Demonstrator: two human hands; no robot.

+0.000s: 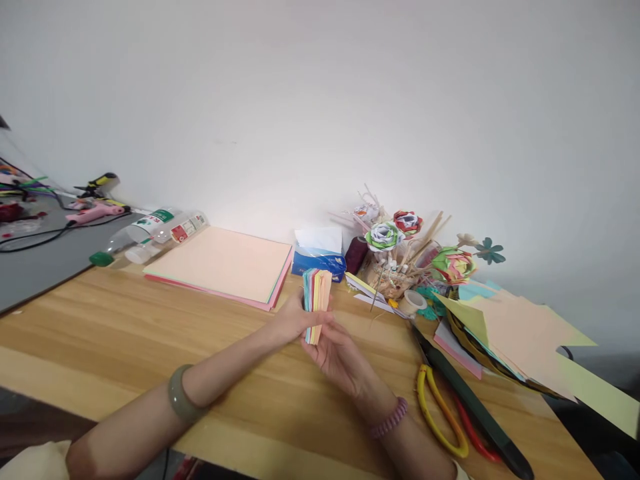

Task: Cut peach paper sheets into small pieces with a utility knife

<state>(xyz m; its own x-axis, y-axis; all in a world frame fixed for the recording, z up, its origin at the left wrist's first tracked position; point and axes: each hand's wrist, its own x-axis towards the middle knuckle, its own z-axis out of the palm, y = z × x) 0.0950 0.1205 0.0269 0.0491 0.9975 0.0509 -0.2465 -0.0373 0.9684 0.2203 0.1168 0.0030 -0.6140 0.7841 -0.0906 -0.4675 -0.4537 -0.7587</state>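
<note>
A thick bundle of folded coloured paper, with blue, red, yellow and peach layers, stands upright between my two hands above the middle of the table. My left hand wraps around the bundle from the left, its thumb pressed across the front. From below and to the right, my right hand supports the lower end, fingers curled against the paper. Some fingers of both hands are hidden behind the bundle.
A stack of large coloured sheets lies at the back left near plastic bottles. Behind my hands stands a tissue pack. Paper flowers, a tape roll, scissors, a long dark-green-handled tool and paper scraps sit right.
</note>
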